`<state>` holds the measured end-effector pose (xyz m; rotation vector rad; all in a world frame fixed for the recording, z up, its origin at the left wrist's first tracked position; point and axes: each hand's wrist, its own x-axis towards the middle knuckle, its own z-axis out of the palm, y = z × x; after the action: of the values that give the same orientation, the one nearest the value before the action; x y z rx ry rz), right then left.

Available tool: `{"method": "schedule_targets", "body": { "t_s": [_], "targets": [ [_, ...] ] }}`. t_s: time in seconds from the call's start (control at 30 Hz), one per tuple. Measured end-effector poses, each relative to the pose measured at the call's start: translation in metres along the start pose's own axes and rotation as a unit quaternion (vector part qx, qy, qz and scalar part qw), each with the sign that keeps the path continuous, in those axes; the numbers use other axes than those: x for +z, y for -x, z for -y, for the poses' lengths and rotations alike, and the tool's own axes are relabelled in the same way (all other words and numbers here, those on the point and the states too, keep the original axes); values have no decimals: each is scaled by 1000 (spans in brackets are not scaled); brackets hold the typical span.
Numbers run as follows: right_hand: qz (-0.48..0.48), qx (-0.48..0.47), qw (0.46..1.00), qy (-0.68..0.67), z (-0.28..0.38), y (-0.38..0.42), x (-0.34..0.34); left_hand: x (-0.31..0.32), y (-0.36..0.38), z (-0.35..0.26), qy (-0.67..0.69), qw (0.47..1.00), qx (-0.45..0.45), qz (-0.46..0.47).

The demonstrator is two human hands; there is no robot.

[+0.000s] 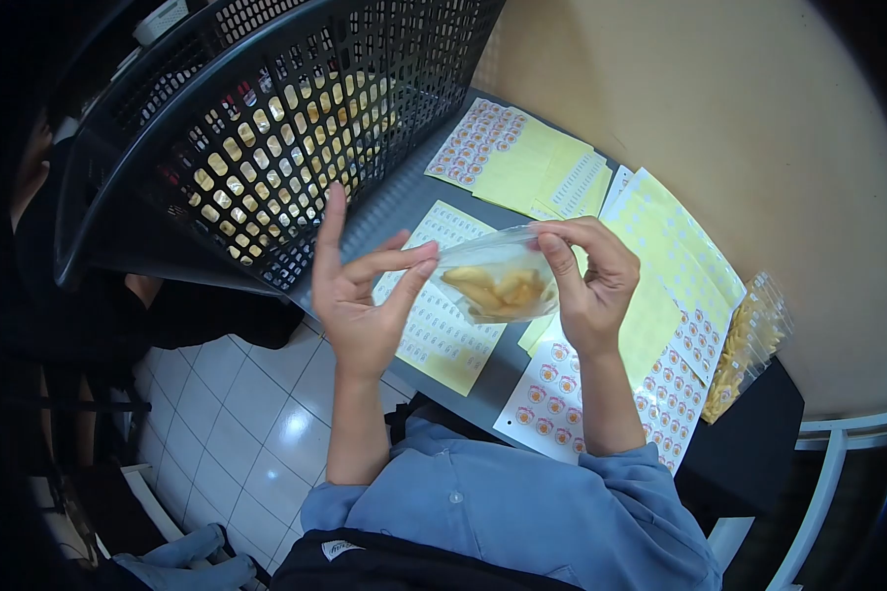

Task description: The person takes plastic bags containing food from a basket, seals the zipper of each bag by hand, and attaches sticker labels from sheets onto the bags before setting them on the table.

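A clear plastic bag (498, 281) with yellowish pieces inside hangs between my two hands above the table. My left hand (370, 295) pinches its upper left corner between thumb and a finger, with the index finger stretched upward. The upper right corner is pinched by my right hand (591, 281). Below the bag lies a sheet of small printed labels (453, 364). Sheets of round stickers (552, 394) spread under and beside my right forearm.
A black perforated basket (315, 128) holding packed yellowish items stands at the upper left. More sticker sheets (478, 138) lie at the table's back. Filled clear bags (744, 360) rest at the right edge, near a wall. Part of another person in dark clothing (207, 310) shows left.
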<state>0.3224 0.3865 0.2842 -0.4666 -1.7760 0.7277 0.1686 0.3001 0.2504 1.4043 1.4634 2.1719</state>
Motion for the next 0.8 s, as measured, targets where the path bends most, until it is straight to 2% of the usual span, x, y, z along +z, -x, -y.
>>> {"method": "schedule_targets", "body": {
  "t_s": [0.13,0.17,0.23,0.27,0.3,0.37,0.4,0.43,0.47,0.5,0.57,0.6,0.63,0.67,0.7,0.73,0.8],
  "targets": [
    [14,10,999,-29,-2,3,3,-5,-2,-10,5,998,-54,12],
    [18,46,997,-63,0,4,4,-6,-1,-11,3,998,-62,12],
    [25,91,991,-99,3,8,9,-7,0,-14,121,989,-80,26],
    [5,143,974,-174,6,8,13,-2,-1,-10,185,981,-44,38],
    [-16,192,950,-247,6,9,16,0,3,-10,180,979,-60,68],
    [18,201,948,-247,1,11,20,-11,15,-4,147,962,-154,173],
    [37,226,933,-276,1,11,23,-18,18,4,147,961,-156,172],
    [56,252,917,-304,0,12,27,-25,22,13,139,954,-206,168],
    [49,243,917,-313,-5,13,30,-30,26,21,130,944,-257,164],
    [50,246,916,-312,-8,12,31,-33,29,28,130,943,-260,163],
    [25,144,968,-203,-12,12,32,-39,32,41,318,884,-342,-23],
    [12,139,973,-183,-12,12,34,-48,34,54,379,829,-410,-26],
    [12,140,973,-182,-12,13,34,-51,35,66,380,828,-411,-26],
    [27,129,978,-160,-12,15,33,-53,37,79,549,728,-411,13],
    [42,117,983,-137,-13,15,33,-54,39,88,697,598,-392,50],
    [44,116,983,-135,-12,17,35,-53,42,91,712,566,-417,13],
    [131,112,984,-50,-7,28,38,-54,42,97,722,555,-413,12]
  ]
}}
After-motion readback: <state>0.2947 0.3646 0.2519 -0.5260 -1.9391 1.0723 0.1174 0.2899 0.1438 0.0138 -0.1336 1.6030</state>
